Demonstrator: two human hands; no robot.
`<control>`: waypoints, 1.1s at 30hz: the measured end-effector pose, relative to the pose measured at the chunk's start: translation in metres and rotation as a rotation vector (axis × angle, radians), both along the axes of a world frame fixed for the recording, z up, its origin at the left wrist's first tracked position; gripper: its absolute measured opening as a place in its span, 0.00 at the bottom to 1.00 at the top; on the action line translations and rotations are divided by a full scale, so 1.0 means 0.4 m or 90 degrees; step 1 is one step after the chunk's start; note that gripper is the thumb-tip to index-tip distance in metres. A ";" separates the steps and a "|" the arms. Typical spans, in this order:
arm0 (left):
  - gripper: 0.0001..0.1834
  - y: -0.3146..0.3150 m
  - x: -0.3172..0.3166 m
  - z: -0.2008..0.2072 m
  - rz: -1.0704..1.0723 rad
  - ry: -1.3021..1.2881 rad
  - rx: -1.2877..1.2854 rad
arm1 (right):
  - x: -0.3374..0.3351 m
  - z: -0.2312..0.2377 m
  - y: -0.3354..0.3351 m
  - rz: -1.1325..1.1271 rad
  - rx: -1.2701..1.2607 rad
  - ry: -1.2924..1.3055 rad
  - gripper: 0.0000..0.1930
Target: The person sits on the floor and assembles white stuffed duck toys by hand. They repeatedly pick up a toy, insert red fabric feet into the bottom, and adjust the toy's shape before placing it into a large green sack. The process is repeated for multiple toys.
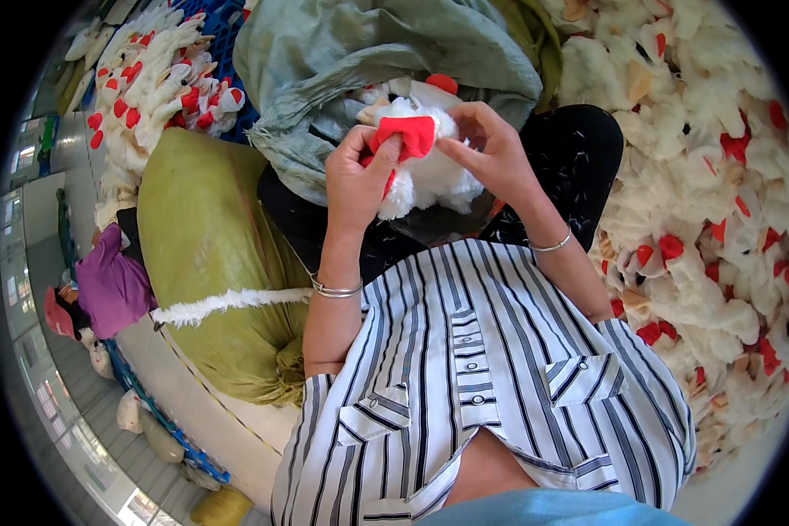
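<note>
Over my lap, both hands work on a white fluffy plush toy piece (430, 180) with a red fabric part (408, 138). My left hand (356, 175) is closed on the red fabric, pinching it between thumb and fingers. My right hand (493, 156) is closed at the right side of the same piece, its thumb and forefinger together by the white edge; whatever lies right between those fingertips is too small to make out. Just beyond, more white plush with a red round tip (442, 83) lies at the mouth of a grey-green woven sack (368, 44).
A full olive-green sack (206, 254) stands at my left, with a white fluffy strip (237, 304) across it. A big heap of white and red plush pieces (693, 219) rises on my right. Another plush heap (153, 79) lies far left; a person in purple (114, 280) is beyond the sack.
</note>
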State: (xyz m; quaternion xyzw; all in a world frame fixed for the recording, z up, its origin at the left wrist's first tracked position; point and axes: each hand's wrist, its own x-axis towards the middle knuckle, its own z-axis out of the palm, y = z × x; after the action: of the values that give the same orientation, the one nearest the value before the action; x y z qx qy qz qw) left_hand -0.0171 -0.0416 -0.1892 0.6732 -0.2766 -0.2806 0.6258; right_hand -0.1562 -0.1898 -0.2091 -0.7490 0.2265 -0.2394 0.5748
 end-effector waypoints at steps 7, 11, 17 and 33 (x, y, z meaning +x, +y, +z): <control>0.16 -0.008 -0.008 0.022 -0.104 0.148 -0.050 | 0.017 0.028 0.006 0.016 0.068 -0.055 0.06; 0.11 -0.003 -0.016 0.039 -0.149 0.068 0.010 | 0.004 0.028 -0.011 0.044 0.239 -0.039 0.06; 0.05 0.003 0.016 0.013 -0.040 0.114 -0.084 | 0.003 -0.024 -0.031 -0.051 0.318 -0.078 0.07; 0.16 0.052 0.187 0.149 0.087 0.376 -0.346 | -0.058 0.052 -0.230 0.001 0.207 -0.091 0.18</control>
State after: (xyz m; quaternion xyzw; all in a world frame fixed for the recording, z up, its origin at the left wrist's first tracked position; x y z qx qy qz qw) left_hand 0.0576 -0.0208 -0.1296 0.3906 -0.1034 -0.3366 0.8505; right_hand -0.1796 -0.2818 -0.1884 -0.6272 0.2205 -0.2516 0.7033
